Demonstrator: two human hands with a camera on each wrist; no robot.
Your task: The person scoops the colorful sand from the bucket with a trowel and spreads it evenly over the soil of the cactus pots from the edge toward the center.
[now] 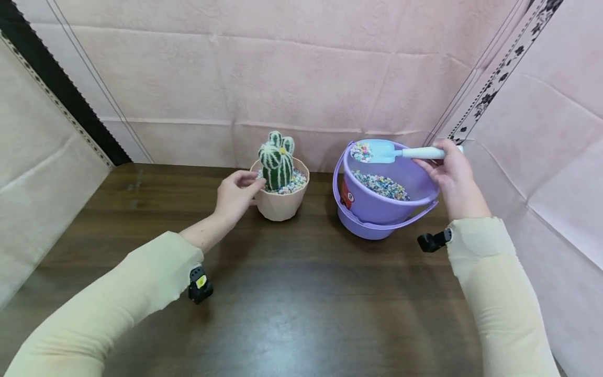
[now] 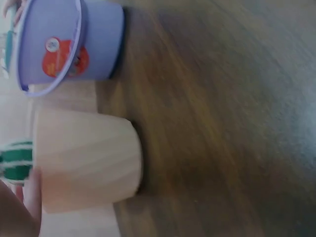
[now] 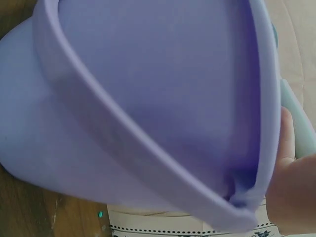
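Note:
A potted cactus [image 1: 278,162], green with white stripes, stands among coloured pebbles in a cream flower pot [image 1: 280,206]. At the pot's left rim, my left hand [image 1: 237,196] pinches the edge between thumb and fingers. Over the purple bucket [image 1: 377,209], my right hand [image 1: 454,175] grips the white handle of a light-blue toy shovel [image 1: 383,152]. Multicoloured pebbles [image 1: 361,152] lie in the shovel's blade. More small pebbles [image 1: 383,187] show inside the bucket. From the right wrist, the bucket's wall [image 3: 163,89] hides most of the shovel.
Hanging low across the bucket's front is its handle [image 1: 414,215]. A dark wooden tabletop [image 1: 282,293] carries the pot and bucket. Pale cloth [image 1: 301,84] hangs behind and at both sides. One tiny green pebble [image 3: 100,214] lies on the table near the bucket.

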